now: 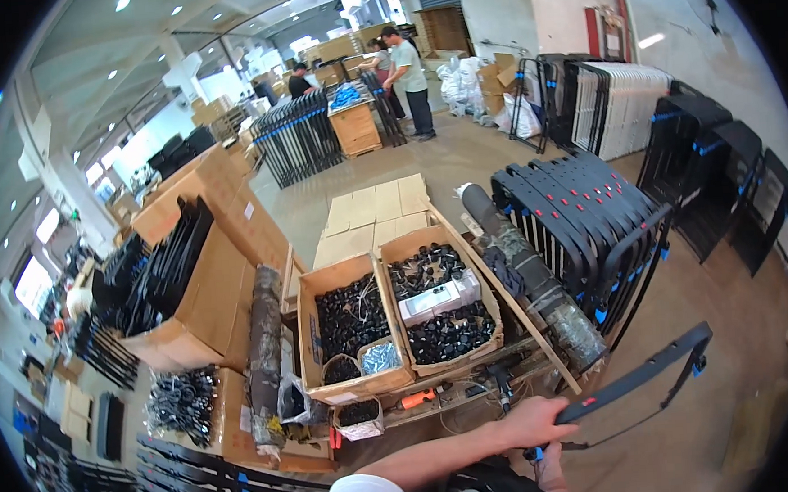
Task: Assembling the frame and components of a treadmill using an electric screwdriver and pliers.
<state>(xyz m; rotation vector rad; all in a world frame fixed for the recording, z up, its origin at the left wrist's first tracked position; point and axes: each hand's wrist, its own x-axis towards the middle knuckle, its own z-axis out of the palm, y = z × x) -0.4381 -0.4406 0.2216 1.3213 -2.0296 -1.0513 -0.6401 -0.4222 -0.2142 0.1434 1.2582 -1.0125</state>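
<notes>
We see the right hand [529, 421] clamped on a black frame [641, 378], lower right, raised clear of the worktop [475, 392]; left hand's grip cannot be told.

Straight ahead on the bench sit two open cardboard boxes side by side: the left box [350, 334] brims with small black parts and also holds a clear bag of bluish bits [380, 356], and the right box [442, 302] carries a white rectangular carton [441, 299] lying across its black contents. Beyond them, flattened cardboard sheets [376, 213] lie spread flat in a patch. Off to the left, a big brown carton [208, 298] tips open, black frames spilling out, a small white label [249, 211] on the box behind it. Far back, more brown cartons [339, 47] are stacked near the workers.
</notes>
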